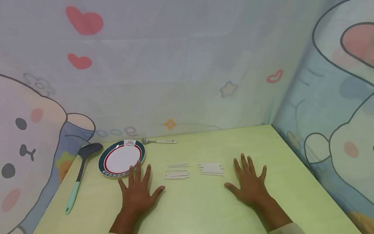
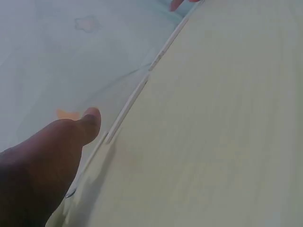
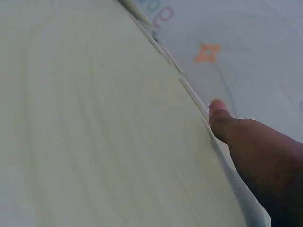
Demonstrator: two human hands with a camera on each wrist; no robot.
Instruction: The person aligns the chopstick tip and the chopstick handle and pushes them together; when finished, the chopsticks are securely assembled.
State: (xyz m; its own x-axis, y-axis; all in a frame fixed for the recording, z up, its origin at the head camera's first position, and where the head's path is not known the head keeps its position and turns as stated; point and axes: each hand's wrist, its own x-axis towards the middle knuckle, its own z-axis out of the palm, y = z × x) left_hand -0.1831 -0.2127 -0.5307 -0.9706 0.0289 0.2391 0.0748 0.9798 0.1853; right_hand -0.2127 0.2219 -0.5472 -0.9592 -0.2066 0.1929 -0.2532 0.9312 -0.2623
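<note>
Palm down on the table, my left hand (image 1: 137, 194) has its fingers spread, the fingertips near the front rim of the plate (image 1: 102, 164). My right hand (image 1: 250, 187) lies flat too, fingers spread, holding nothing. Between the hands lie two groups of thin white sticks: a left group (image 1: 177, 175) in loose rows and a tighter right group (image 1: 211, 169). In the left wrist view the left thumb (image 2: 71, 135) sticks out past the table surface's edge line. The right wrist view shows the right thumb (image 3: 227, 125); the sticks appear edge-on there.
A black slotted ladle (image 1: 90, 149) with a mint green handle lies at the table's left edge. Behind the plate's right side is a small spoon (image 1: 166, 141) with a white handle. A printed cloth (image 1: 187, 71) hangs along the table's back and sides.
</note>
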